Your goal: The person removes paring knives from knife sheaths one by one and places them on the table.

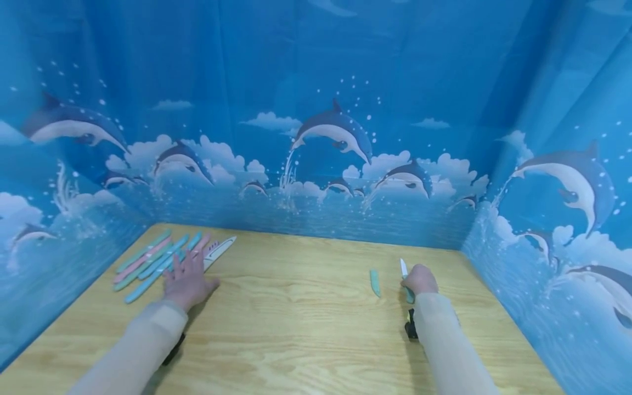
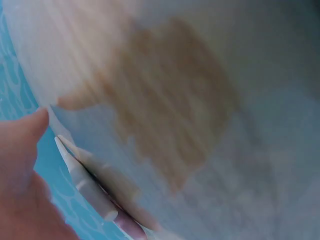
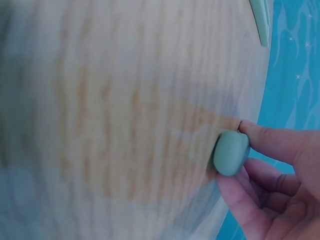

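a small knife (image 1: 410,297) with a short pale blade and a rounded mint-green handle is pinched in the right hand (image 1: 422,280), toward the right edge of the surface (image 1: 296,307), its blade aimed at the far edge; a slim mint-green piece (image 1: 375,282) lies just left of it; near the far left corner, long green, pink and blue pieces (image 1: 157,264) lie slantwise together beside a large white blade (image 1: 221,251), the left hand (image 1: 190,282) spread over their right side

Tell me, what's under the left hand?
In the head view, the left hand overlaps some green, pink and blue knives. A white blade shows beside it. Whatever lies directly beneath the palm and fingers is covered.
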Available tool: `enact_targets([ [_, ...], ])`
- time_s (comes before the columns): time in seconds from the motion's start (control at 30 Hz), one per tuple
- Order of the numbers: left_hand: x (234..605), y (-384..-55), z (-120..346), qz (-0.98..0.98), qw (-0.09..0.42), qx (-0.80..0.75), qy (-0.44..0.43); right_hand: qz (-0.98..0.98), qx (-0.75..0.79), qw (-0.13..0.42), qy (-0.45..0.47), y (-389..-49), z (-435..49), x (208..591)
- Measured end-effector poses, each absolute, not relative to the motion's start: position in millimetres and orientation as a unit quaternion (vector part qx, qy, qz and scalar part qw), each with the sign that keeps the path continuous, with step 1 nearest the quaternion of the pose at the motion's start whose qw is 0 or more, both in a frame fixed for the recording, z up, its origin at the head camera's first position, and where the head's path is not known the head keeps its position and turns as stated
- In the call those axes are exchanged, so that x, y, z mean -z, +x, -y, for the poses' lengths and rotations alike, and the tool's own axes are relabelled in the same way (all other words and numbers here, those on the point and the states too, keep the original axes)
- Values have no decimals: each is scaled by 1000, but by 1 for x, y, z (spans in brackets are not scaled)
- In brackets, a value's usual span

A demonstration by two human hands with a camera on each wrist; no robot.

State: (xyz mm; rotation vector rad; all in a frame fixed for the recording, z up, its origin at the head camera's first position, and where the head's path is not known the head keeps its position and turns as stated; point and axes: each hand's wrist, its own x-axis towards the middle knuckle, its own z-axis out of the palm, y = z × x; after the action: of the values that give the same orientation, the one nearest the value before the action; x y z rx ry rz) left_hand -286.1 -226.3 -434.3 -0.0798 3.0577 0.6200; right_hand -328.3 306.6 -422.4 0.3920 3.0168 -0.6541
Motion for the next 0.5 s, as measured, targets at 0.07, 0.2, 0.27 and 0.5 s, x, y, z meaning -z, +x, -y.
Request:
enact_targets([
  [0.07, 435, -285, 225, -981, 17, -192, -22, -969, 211, 15, 127, -328, -308, 422],
  [0.2, 434, -283, 222, -982, 45, -183, -23, -970, 207, 19, 126, -327, -308, 422],
  [0.27, 433, -283, 221, -983, 52, -173, -23, -970, 204, 21, 127, -327, -308, 422],
  [0.5, 427, -288, 218, -996, 23, -82, 18, -970, 204, 14, 135, -329, -307, 425],
])
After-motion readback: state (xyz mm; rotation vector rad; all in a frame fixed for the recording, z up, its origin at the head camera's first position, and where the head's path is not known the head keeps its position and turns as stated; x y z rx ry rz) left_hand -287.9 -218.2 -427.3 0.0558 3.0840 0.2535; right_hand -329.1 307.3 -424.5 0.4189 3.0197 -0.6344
